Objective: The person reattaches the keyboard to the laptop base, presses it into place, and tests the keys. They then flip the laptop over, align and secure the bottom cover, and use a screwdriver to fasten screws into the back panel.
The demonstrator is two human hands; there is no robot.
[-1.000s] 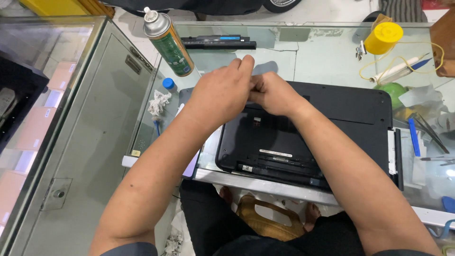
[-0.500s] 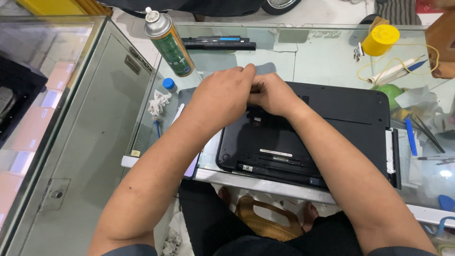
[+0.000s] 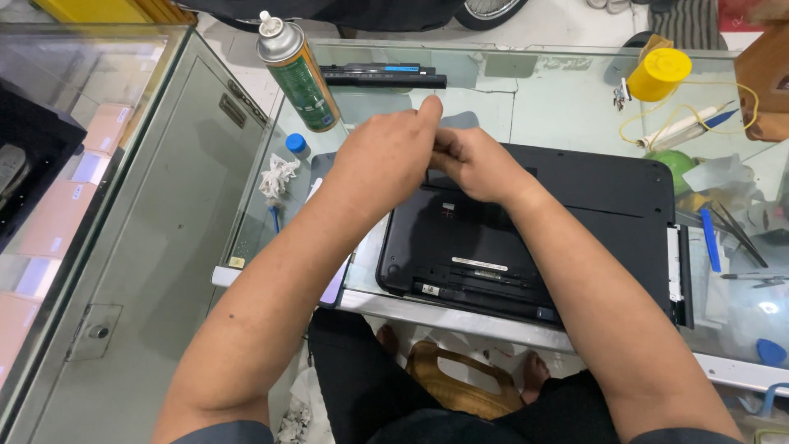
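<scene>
A: Head view: left hand and right hand touching over the far edge of the laptop, bottom side up on the glass table

B: Fingers?

A: Left curled, index tip raised; right bent down onto the black case. Cannot tell whether gripping anything

B: Around?

A: Spray can upright to the left, battery beyond, yellow cup far right, blue cap near the left wrist
</scene>
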